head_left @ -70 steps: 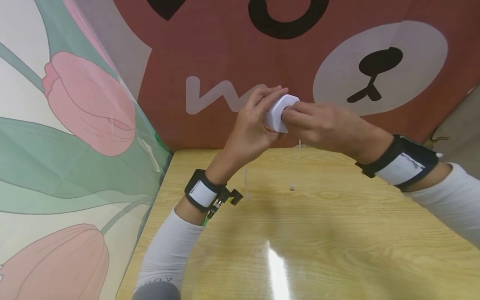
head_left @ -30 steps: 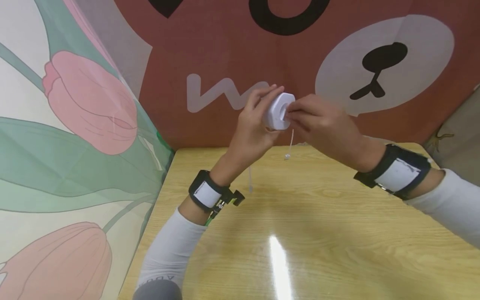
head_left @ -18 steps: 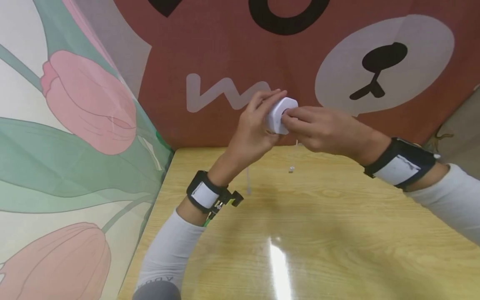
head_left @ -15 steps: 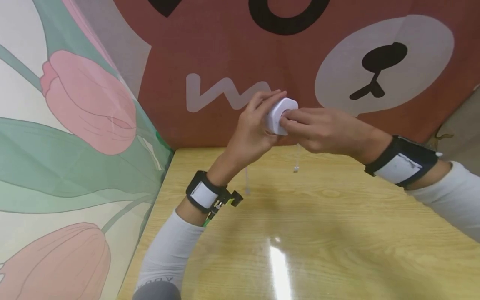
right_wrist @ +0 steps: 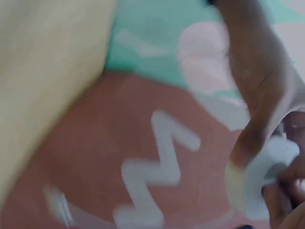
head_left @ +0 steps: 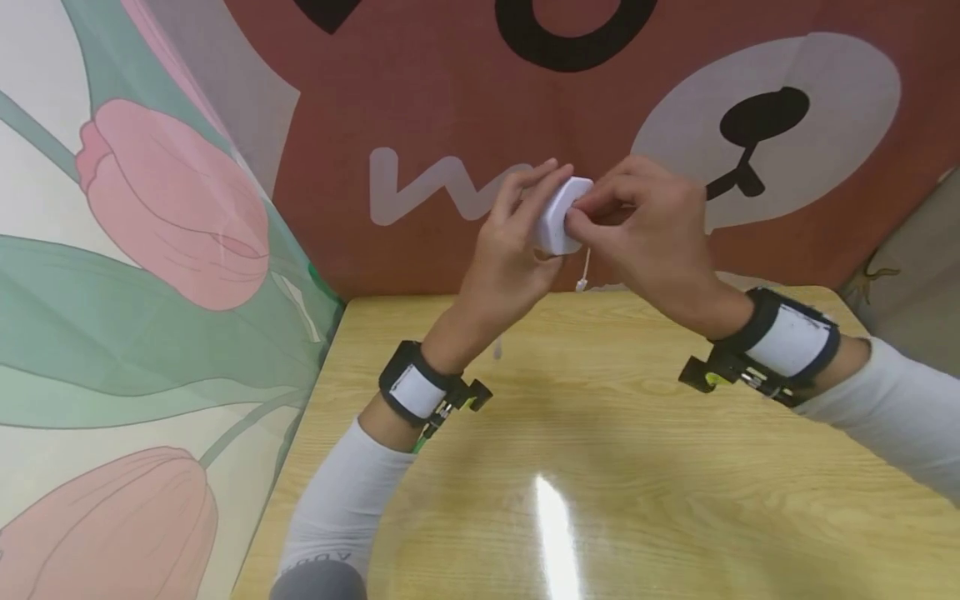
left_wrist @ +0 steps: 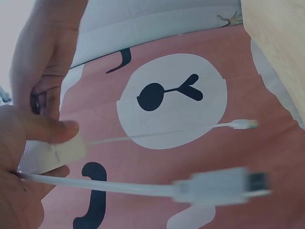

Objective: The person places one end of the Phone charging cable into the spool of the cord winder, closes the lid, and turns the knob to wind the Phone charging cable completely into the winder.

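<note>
In the head view my left hand (head_left: 506, 246) grips a white, angular cable winder (head_left: 557, 232) up above the table's far edge. My right hand (head_left: 656, 229) pinches at the middle of its face with thumb and fingers. The right wrist view has a greyish knob (right_wrist: 273, 172) there, partly covered by fingertips. Two cable ends hang from the winder. One, with a USB-type plug (left_wrist: 217, 186), runs close past the left wrist camera; the other ends in a smaller plug (left_wrist: 243, 124) farther off. In the head view this second plug (head_left: 581, 285) dangles below the right hand.
A light wooden table (head_left: 600, 433) lies below the hands, with a bright light streak on it. Behind hangs a red-brown cloth (head_left: 420, 100) with a bear print, and to the left a tulip-print cloth (head_left: 172, 208). Both wrists wear black camera straps.
My right hand has circled at the winder's face, its wrist now rolled with knuckles higher. Both hanging cable ends have risen and are shorter. The left hand stays nearly in place, slightly higher.
</note>
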`<state>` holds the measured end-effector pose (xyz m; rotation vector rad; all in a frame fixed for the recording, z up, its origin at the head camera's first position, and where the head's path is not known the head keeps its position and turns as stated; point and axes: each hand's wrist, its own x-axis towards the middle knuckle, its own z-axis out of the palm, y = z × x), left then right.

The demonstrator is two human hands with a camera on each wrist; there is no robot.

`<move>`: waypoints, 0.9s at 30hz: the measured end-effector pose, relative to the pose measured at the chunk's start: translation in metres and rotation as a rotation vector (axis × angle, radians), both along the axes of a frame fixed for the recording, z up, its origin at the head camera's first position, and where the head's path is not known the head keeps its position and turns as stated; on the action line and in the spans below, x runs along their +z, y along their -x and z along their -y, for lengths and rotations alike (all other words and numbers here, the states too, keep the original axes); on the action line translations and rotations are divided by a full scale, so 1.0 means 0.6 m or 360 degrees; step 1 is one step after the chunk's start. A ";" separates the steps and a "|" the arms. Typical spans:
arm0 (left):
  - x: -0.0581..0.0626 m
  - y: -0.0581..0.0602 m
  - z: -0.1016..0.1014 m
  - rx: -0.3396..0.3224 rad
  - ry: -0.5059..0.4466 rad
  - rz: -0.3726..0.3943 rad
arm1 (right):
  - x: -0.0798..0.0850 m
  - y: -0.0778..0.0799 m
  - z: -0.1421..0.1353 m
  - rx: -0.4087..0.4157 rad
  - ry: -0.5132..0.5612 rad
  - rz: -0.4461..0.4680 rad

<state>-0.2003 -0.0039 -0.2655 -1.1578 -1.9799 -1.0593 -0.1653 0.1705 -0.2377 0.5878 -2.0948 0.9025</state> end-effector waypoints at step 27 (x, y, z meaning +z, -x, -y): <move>0.008 0.002 0.008 0.0063 -0.0098 0.0011 | 0.007 0.015 -0.022 0.0228 -0.0618 -0.0527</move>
